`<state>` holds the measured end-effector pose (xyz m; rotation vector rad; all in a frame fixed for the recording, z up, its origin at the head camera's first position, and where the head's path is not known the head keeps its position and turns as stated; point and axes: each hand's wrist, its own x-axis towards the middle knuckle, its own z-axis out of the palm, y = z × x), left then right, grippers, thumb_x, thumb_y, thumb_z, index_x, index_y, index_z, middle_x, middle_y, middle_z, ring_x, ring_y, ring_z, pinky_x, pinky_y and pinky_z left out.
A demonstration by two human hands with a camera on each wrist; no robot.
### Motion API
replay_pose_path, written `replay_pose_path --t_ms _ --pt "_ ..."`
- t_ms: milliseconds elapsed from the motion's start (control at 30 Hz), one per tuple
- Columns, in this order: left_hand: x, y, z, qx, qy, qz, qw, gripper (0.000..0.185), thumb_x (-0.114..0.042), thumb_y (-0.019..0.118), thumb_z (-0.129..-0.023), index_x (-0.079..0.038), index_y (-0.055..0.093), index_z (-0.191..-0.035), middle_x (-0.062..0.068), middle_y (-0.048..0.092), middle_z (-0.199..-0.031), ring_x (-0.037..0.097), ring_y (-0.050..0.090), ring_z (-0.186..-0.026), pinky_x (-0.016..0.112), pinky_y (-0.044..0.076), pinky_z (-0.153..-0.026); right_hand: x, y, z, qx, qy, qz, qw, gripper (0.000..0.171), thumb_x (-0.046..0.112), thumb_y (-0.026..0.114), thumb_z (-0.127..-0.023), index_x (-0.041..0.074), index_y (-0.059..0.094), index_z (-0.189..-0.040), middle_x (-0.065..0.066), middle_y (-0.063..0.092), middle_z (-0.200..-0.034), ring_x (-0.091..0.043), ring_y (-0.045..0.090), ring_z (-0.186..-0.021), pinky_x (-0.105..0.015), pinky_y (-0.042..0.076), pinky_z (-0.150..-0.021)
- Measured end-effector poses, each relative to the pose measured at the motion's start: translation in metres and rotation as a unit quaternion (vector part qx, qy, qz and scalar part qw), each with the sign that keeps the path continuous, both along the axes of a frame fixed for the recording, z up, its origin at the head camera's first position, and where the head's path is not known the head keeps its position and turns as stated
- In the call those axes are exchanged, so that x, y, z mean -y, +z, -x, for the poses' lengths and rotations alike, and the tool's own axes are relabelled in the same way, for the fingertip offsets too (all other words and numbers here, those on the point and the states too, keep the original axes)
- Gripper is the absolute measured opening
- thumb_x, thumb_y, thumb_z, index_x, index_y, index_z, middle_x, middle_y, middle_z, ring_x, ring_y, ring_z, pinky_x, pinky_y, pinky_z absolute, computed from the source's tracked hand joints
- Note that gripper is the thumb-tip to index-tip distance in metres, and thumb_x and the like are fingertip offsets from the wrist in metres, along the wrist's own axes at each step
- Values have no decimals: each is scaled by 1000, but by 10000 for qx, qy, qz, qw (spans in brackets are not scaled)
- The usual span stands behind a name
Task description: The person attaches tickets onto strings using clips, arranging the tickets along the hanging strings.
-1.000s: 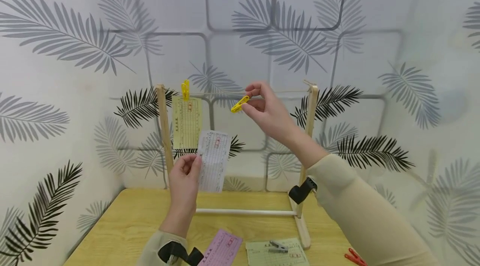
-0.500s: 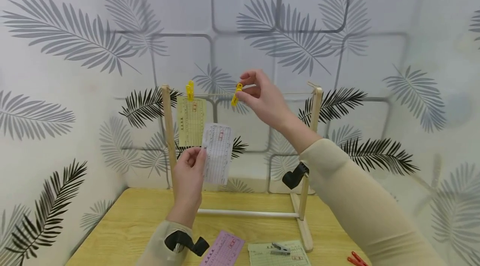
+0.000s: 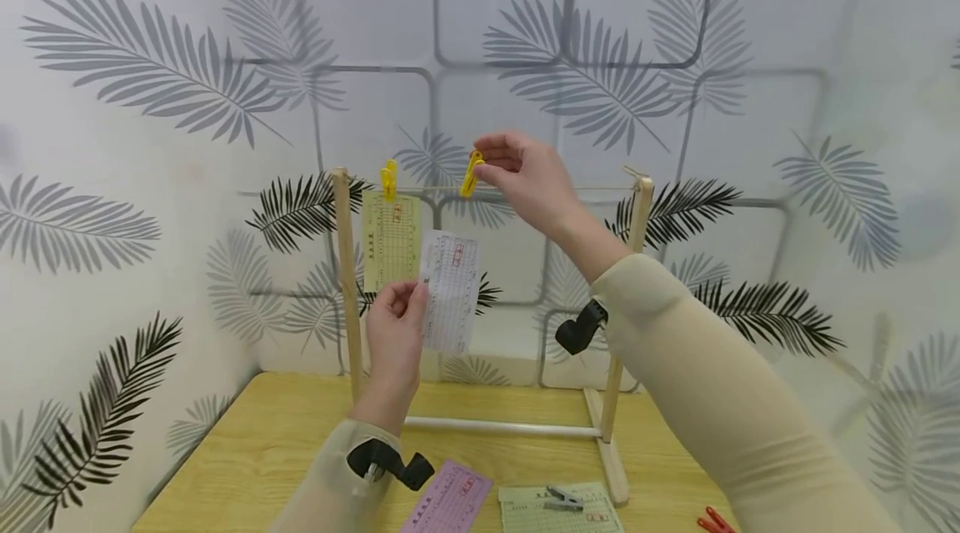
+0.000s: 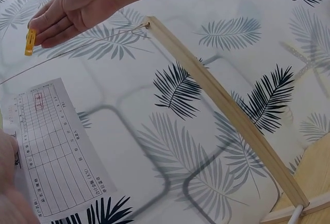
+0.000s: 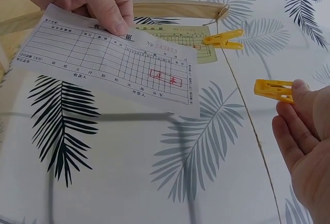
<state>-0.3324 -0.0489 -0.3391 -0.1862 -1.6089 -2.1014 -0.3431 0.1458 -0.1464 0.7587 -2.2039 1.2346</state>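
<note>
My left hand [image 3: 396, 337] pinches a white receipt slip [image 3: 452, 291] by its left edge, holding it upright just below the string [image 5: 251, 126]. In the right wrist view the slip shows a printed table and a red stamp. My right hand [image 3: 528, 183] pinches a yellow clothespin [image 3: 472, 174] between thumb and fingers, close to the string and above the slip's top edge. Left of it, a yellow receipt slip [image 3: 392, 245] hangs from the string by another yellow clothespin [image 3: 388, 181]. The white slip overlaps its right edge slightly.
The string runs between two wooden posts [image 3: 347, 266] of a stand with a white crossbar [image 3: 510, 428]. On the table [image 3: 240, 450] lie a pink slip [image 3: 450, 500], a pale green slip [image 3: 525, 516] with a grey clothespin [image 3: 564, 500], and red clothespins [image 3: 715, 520].
My right hand has raised the yellow clothespin to string height and turned it more upright. My left hand has lifted the white slip closer to the string. The view has shifted slightly.
</note>
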Motion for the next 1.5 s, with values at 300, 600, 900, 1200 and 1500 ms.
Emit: replay_pose_path --t_ms 300,600,900,1200,1500 --pt "-8 9 9 -26 -15 -18 10000 17 -13 71 -110 2 71 -119 8 70 -102 17 64 -92 24 54 -77 4 3 14 64 -224 106 9997 30 9 78 -105 3 70 -134 -9 76 -126 -22 72 -114 -35 57 -101" --pt "-11 16 17 86 -4 -103 9999 16 -17 71 -111 -4 71 -120 8 69 -108 20 63 -97 26 54 -80 12 6 20 -136 -497 -56 9987 22 10 77 -105 6 68 -125 -7 76 -118 -21 70 -110 -37 55 -100" --pt "-12 20 23 131 17 -228 9997 15 -19 70 -111 -7 70 -120 10 70 -110 22 65 -98 29 55 -82 19 10 24 -176 -579 -215 9979 19 8 79 -103 7 67 -117 -8 76 -112 -22 70 -104 -37 55 -97" --pt "-13 25 26 144 15 -286 9995 15 -19 70 -111 -7 71 -121 9 69 -110 22 64 -99 30 55 -82 23 9 24 -177 -564 -417 9974 18 9 77 -105 8 64 -117 -6 74 -114 -21 68 -105 -38 54 -96" --pt "-15 30 26 70 15 -310 9995 14 -19 71 -111 -8 71 -120 9 72 -110 23 67 -98 32 57 -83 25 8 27 -121 -487 -518 9974 19 4 77 -104 6 61 -114 -9 71 -113 -23 67 -104 -37 54 -95"
